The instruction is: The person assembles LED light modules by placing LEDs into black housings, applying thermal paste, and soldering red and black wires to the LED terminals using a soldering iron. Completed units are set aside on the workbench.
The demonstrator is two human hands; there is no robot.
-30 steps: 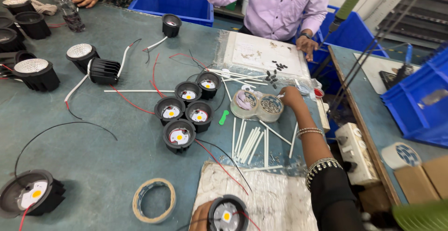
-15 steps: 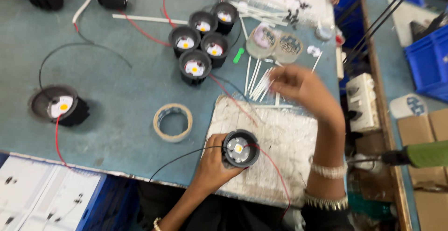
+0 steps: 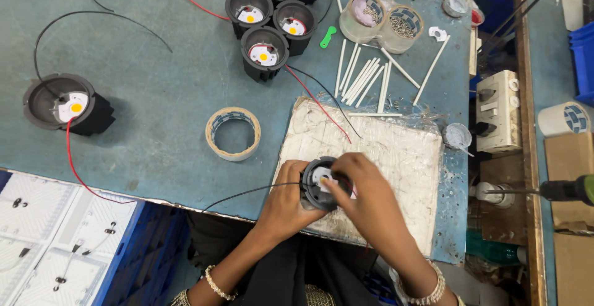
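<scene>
Black round lamp housing [image 3: 318, 183], lower centre of frame, sits on the near edge of a white wrapped work board [image 3: 383, 157]. Left hand [image 3: 286, 204] is curled around its left side, gripping it so it stays put and faces up. Right hand [image 3: 365, 198] comes over from the right, fingertips pinched down into the cup on the white disc inside; whether they hold a small part there is hidden, cannot tell. A thin black wire [image 3: 247, 191] trails left from the housing over the table edge, kept clear of the fingers.

The board gives a pale, flat backing under the work, likely so small bits show up against it. Above it, centre-right, loose white sleeving sticks [image 3: 362, 80] lie fanned out within reach. Upper right, two clear tubs of small hardware [image 3: 387, 21] stand side by side, touching. Upper centre, a cluster of four black housings [image 3: 272, 18] stands cup-up with white discs and yellow centres showing, packed together, red and black leads running off them. Another housing [image 3: 65, 103] sits apart at the left, with a red lead looping down. A tape roll [image 3: 233, 134] lies flat between it and the board. A green clip [image 3: 327, 36] lies just right of the cluster. Teal tabletop [image 3: 154, 95] under all of it. Far right, a power screwdriver [image 3: 566, 189] pokes in horizontally, off the table.
</scene>
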